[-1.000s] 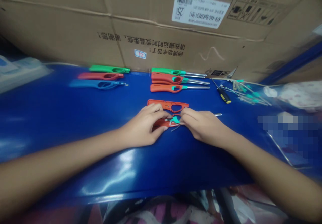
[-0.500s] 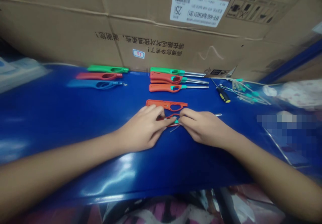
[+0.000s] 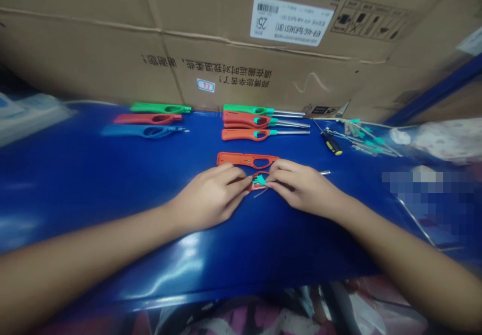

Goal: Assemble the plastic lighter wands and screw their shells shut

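Observation:
My left hand (image 3: 211, 198) and my right hand (image 3: 301, 187) meet at the middle of the blue table (image 3: 113, 184). Both pinch an orange lighter half-shell (image 3: 257, 184) that carries a small teal trigger piece (image 3: 259, 179) and a thin metal tube sticking out to the right. Most of that shell is hidden under my fingers. A second orange half-shell (image 3: 246, 159) lies flat just behind my fingertips.
Three assembled lighters (image 3: 256, 121) with metal nozzles lie behind, with three shells in green, red and blue (image 3: 150, 120) to their left. A black-and-yellow screwdriver (image 3: 332, 143) and several tube parts (image 3: 367, 136) sit at the right. A large cardboard box (image 3: 233, 38) walls the back.
My hands have stayed at the same spot, with the fingers shifting a little on the shell and the teal piece. The view has tilted slightly.

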`<state>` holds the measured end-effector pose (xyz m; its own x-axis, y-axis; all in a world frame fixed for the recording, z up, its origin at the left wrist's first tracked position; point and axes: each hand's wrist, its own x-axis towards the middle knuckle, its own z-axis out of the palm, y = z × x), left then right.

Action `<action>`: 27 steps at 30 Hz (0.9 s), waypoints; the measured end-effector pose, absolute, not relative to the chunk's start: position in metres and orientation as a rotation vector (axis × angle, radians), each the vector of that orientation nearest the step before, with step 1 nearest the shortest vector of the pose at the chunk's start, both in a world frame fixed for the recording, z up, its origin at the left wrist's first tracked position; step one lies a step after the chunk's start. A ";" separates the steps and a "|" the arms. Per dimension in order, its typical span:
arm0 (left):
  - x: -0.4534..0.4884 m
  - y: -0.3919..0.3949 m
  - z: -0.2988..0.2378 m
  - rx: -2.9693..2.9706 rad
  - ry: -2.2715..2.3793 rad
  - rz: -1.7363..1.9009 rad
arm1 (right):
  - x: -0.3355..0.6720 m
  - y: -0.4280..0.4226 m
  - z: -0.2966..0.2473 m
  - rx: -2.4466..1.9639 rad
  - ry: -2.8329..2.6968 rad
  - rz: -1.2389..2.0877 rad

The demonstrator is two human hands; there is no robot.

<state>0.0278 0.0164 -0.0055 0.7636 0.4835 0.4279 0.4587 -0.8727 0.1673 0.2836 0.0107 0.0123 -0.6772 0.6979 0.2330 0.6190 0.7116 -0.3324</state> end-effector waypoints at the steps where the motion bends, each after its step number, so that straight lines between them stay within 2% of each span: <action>1: 0.028 0.016 -0.004 2.917 0.777 0.719 | 0.284 0.011 0.012 -1.032 -2.579 0.326; 13: 0.029 0.018 -0.004 2.848 0.803 0.710 | 0.284 0.010 0.013 -1.043 -2.569 0.311; 20: 0.028 0.019 -0.006 2.786 0.761 0.783 | 0.289 0.004 0.028 -1.005 -2.698 0.102; 27: 0.028 0.021 -0.005 2.788 0.779 0.721 | 0.291 0.004 0.027 -0.933 -2.756 0.149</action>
